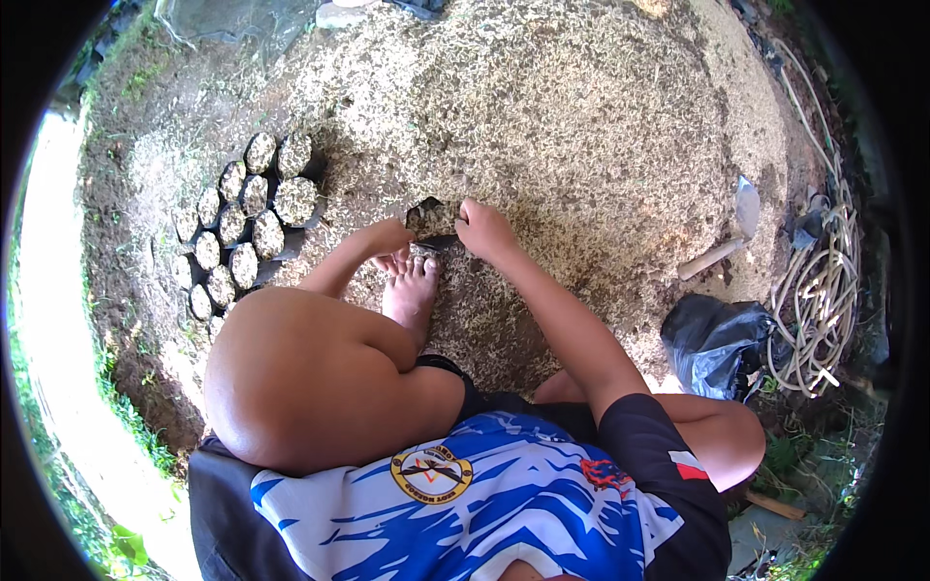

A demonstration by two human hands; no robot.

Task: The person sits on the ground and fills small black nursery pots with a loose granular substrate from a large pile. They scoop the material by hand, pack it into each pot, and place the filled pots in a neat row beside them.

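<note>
A black plastic planting bag [434,242] lies between my hands, just beyond the toes of my bare foot, with its mouth spread apart. My left hand [392,241] grips the bag's near left edge. On the opposite side, my right hand [481,226] pinches its rim between thumb and fingers. Some dark and pale material shows at the bag's mouth; how full it is cannot be told. Around both hands spreads loose soil mixed with pale husks [552,123]. To the left stand several filled black planting bags [296,200], packed close together.
A hand trowel [716,250] lies on the husk mix at the right. Nearer stands a crumpled black plastic sack [712,341], beside a coiled pale hose [821,312]. Clear plastic sheeting [232,25] lies at the top left.
</note>
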